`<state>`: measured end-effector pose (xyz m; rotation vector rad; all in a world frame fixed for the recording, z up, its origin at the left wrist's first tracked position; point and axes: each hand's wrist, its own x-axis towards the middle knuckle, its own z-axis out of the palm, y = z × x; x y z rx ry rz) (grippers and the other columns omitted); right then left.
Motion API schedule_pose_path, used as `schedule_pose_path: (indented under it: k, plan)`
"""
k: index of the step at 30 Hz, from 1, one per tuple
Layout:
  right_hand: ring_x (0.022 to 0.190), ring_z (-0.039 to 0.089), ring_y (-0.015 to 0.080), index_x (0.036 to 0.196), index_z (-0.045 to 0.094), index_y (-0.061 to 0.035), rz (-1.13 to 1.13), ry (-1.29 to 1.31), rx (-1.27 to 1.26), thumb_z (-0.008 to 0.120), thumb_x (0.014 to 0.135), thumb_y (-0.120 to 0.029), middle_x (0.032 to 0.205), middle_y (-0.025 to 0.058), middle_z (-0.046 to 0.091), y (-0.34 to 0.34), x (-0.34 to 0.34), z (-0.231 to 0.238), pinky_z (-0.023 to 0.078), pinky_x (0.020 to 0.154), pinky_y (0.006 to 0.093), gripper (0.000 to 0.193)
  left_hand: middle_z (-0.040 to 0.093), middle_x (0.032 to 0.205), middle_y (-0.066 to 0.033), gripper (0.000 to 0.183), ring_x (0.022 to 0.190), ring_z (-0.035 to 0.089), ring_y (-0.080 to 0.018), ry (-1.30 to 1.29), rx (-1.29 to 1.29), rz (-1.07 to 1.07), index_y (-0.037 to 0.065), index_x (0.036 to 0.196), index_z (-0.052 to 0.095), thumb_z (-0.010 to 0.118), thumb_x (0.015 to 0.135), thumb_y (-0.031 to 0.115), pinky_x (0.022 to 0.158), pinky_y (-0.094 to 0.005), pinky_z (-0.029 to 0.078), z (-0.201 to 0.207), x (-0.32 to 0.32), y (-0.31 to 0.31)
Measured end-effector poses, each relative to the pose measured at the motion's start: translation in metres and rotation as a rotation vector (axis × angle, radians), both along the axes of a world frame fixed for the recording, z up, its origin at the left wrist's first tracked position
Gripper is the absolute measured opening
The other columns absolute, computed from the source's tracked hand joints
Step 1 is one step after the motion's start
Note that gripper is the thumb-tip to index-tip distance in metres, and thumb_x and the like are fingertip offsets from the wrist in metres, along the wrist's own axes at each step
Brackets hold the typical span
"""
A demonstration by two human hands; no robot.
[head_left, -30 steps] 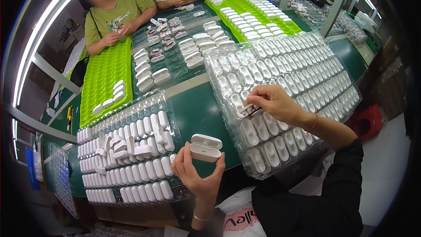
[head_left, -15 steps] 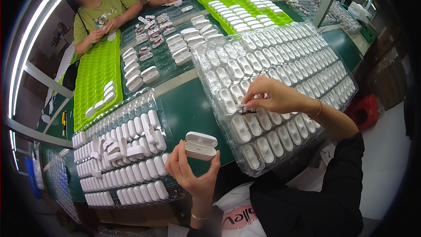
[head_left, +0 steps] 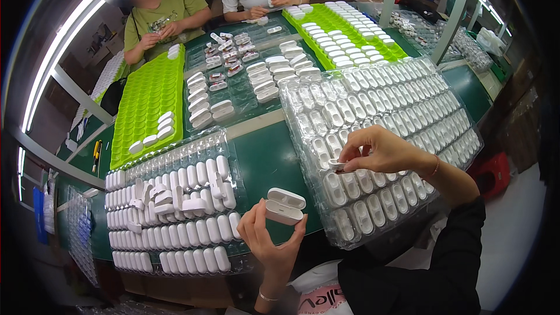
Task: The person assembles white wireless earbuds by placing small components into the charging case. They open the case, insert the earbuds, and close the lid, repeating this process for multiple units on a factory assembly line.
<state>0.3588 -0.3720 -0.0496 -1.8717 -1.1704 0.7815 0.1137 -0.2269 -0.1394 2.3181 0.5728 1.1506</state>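
White plastic charging case (head_left: pixel 284 205), hinged lid open, sits pinched in the left hand (head_left: pixel 271 242), held above the green desk (head_left: pixel 274 157) between two trays. The right hand (head_left: pixel 382 150) is closed in a fingertip pinch on a small white insert (head_left: pixel 338 164), just over a pocket of the clear blister tray (head_left: pixel 408 116) on the right side. That tray holds rows of similar white parts. On the left lies a second clear tray (head_left: pixel 169 210) filled with closed white cases, several lying loose on top.

Judged from this position, the step in hand is lifting the insert out of its pocket. To do it well:

- Grip the insert by its edges only; the thin blister wall flexes easily and can drag neighbouring parts out.
- Lift straight up, clear of the pocket rim, before moving sideways.
- Keep the case level and its lid fully open, opening turned toward the right hand.

Across the desk, two other people handle parts beside lime-green trays (head_left: pixel 146 105); their hands are well apart from this work.
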Motion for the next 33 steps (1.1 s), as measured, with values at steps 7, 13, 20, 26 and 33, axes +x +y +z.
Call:
schedule_pose_path:
  k: [7,13,20,26,33]
  plan:
    - [0.073,0.064,0.0072,0.104,0.074,0.0016,-0.06,0.325,0.037,0.075,0.088,-0.014,0.089,0.0054,0.073,0.017,-0.025,-0.001,0.053,0.064,0.0221,0.022,0.056,0.119,-0.017,0.08,0.111,0.052,-0.0328,-0.003,0.01,0.003,-0.006,0.131,0.053,0.09,0.064,0.014,0.097,-0.0448,0.041,0.0,0.001,0.003]
    - [0.083,0.066,0.0091,0.107,0.074,-0.0017,0.054,0.281,0.143,0.073,0.09,-0.013,0.092,0.0056,0.074,0.026,-0.044,-0.012,0.054,0.066,0.0242,0.021,0.057,0.12,-0.0171,0.078,0.112,0.052,-0.0334,0.005,-0.034,0.056,-0.005,0.129,0.054,0.091,0.063,0.014,0.097,-0.0452,0.041,-0.001,0.0,0.001]
    - [0.088,0.066,0.0103,0.111,0.073,-0.0036,0.031,0.303,0.111,0.072,0.089,-0.005,0.1,0.0059,0.071,0.04,-0.069,-0.012,0.057,0.072,0.0255,0.022,0.059,0.116,-0.0141,0.07,0.109,0.054,-0.0334,-0.062,0.05,0.035,-0.003,0.123,0.059,0.09,0.064,0.016,0.093,-0.0445,0.043,-0.003,0.01,0.005]
    - [0.083,0.067,0.0124,0.108,0.075,-0.0037,0.046,0.1,0.272,0.073,0.085,0.001,0.094,0.0079,0.071,0.047,-0.08,-0.023,0.056,0.068,0.0245,0.023,0.06,0.114,-0.0133,0.072,0.107,0.053,-0.0322,-0.078,0.071,0.027,-0.001,0.124,0.057,0.091,0.062,0.017,0.094,-0.0451,0.042,-0.003,0.012,0.005]
    - [0.076,0.069,0.0186,0.104,0.075,-0.0026,0.063,-0.083,0.32,0.074,0.081,0.004,0.088,0.0105,0.071,0.052,-0.088,-0.028,0.053,0.064,0.0277,0.023,0.06,0.11,-0.012,0.072,0.105,0.053,-0.0324,-0.087,0.118,0.053,0.0,0.122,0.059,0.091,0.06,0.018,0.092,-0.045,0.043,-0.006,0.01,0.007]
